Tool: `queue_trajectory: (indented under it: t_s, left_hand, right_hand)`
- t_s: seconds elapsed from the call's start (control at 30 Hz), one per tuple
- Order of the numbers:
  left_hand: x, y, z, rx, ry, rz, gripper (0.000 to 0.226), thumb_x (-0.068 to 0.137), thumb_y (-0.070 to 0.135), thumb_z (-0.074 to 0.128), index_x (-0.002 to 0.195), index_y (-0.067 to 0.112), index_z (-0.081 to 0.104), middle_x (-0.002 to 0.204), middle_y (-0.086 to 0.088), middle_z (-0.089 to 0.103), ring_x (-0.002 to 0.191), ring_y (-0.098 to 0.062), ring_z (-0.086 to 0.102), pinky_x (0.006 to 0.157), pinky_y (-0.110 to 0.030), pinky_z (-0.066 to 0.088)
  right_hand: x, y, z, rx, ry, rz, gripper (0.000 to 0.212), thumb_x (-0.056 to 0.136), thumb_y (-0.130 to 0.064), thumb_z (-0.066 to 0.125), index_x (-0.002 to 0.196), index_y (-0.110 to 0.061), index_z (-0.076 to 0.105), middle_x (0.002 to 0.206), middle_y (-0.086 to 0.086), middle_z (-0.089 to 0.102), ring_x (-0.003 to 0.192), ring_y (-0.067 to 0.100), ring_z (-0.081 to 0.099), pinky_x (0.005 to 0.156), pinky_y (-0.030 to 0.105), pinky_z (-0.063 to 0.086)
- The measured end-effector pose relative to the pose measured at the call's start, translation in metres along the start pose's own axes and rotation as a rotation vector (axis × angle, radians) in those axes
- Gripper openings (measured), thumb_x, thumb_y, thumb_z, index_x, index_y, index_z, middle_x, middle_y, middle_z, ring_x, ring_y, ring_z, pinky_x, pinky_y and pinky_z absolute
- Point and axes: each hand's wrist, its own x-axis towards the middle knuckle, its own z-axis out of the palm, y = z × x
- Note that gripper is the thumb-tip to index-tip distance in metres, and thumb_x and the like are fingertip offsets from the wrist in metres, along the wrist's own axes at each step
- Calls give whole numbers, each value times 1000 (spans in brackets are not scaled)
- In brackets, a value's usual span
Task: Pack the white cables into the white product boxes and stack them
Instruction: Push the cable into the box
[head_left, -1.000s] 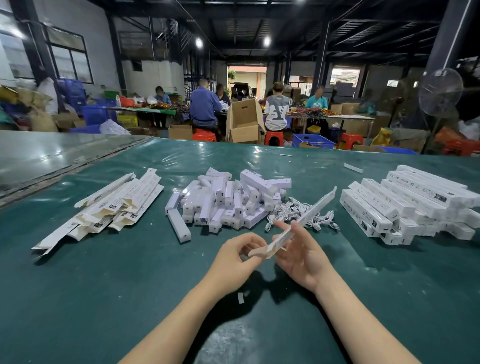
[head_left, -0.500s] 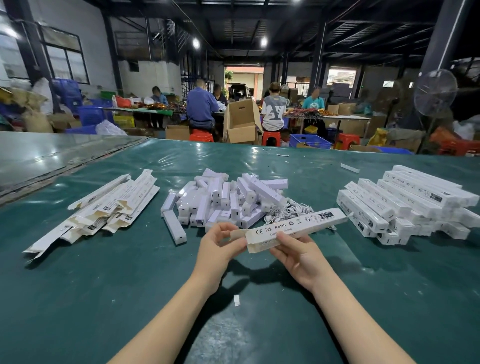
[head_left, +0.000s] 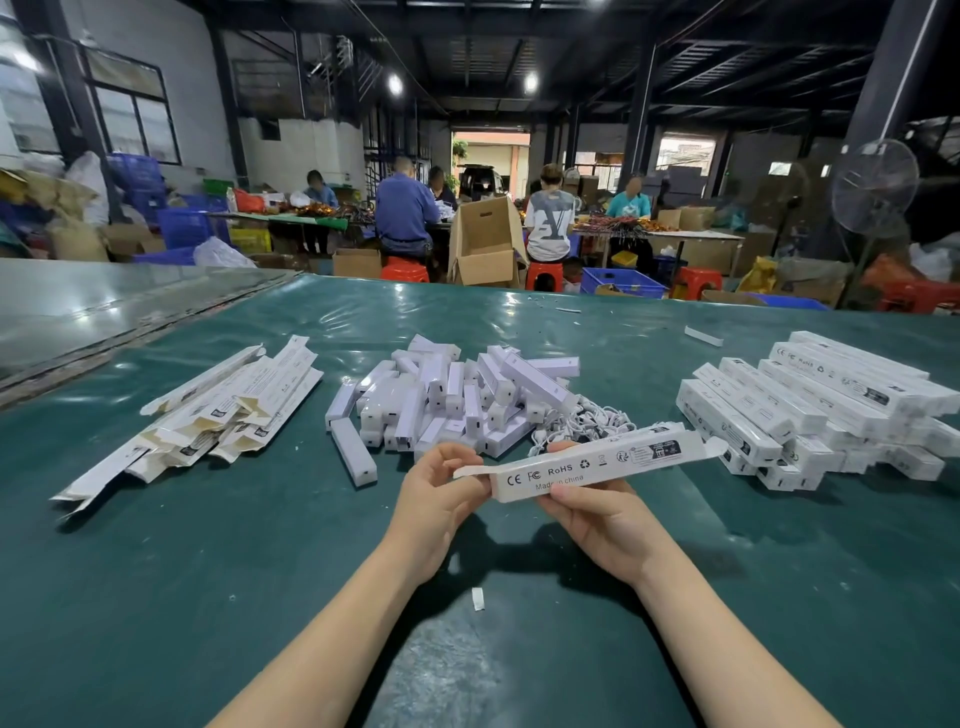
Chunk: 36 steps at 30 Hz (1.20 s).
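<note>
From the head camera we see a long white product box (head_left: 592, 465) held level above the green table (head_left: 208, 571), its printed face toward us and the flaps at both ends open. Our left hand (head_left: 436, 499) curls its fingers and pinches the box's left end flap. Our right hand (head_left: 602, 519) grips the box's middle, thumb on the near edge and fingers wrapped behind. Just behind the box lies a tangle of white cables (head_left: 587, 421), touching a heap of small white inner boxes (head_left: 447, 400). Flat unfolded cartons (head_left: 218, 410) lie to the left and stacked packed boxes (head_left: 821, 405) to the right.
</note>
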Motion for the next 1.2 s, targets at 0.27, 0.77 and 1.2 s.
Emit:
queue_trajectory:
  t_s: [0.27, 0.77, 1.2]
  left_hand:
    - [0, -8, -2, 238, -31, 80, 21, 52, 3, 60, 68, 14, 50, 61, 8, 57, 67, -19, 47, 58, -27, 36]
    - [-5, -2, -2, 238, -107, 21, 25, 70, -10, 68, 76, 8, 52, 87, -9, 65, 78, -22, 64, 84, -38, 51]
    - [-15, 1, 4, 329, -268, 69, 28, 54, 19, 73, 57, 5, 49, 78, 1, 71, 55, -15, 60, 59, -23, 51]
  right_hand:
    - [-1, 0, 0, -88, -53, 25, 39, 59, 12, 59, 94, -4, 60, 77, 12, 70, 76, 23, 70, 66, 27, 57]
    - [-1, -2, -3, -158, -4, 5, 38, 57, 5, 62, 93, -8, 62, 78, 10, 71, 71, 21, 70, 62, 30, 58]
    - [-1, -2, 3, -247, 84, -6, 23, 63, -13, 62, 83, -5, 54, 62, 10, 69, 49, 18, 65, 42, 23, 51]
